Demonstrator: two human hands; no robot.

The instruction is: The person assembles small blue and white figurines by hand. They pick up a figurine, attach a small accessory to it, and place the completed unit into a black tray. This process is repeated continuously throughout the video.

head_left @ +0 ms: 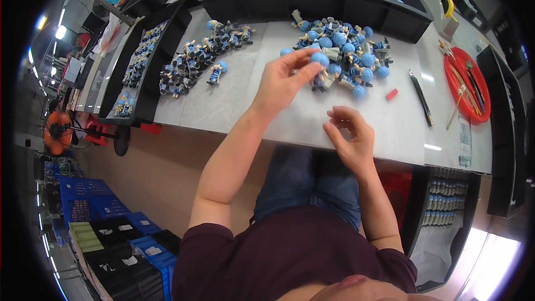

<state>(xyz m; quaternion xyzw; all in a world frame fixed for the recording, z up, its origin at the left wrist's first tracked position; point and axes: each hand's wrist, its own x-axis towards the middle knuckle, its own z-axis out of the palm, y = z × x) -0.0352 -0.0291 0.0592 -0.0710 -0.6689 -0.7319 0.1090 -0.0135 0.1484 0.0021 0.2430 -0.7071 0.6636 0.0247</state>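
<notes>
In the head view, the left hand's (281,82) fingers are clamped on a blue-headed figurine (319,60) at the near left side of a heap of similar figures (348,48) on the pale tabletop (223,100). The right hand (356,140) is near the front edge, thumb and fingers curved and apart. A small red block (392,94) and slim black tool (422,100) lie rightward, near a red tray (486,86).

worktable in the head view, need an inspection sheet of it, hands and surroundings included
Surface: pale worktable, loose objects on it
Job's things: figurine heap right of centre; second figurine group at left
Clutter: red tray with brushes, black pen-like tool, small red block
Hands: left hand pinches a blue-headed figurine; right hand half-curled, nothing visible in it
Cables: nothing seen for certain
Surroundings: black bin behind the heap, orange fan and blue crates at left
</notes>
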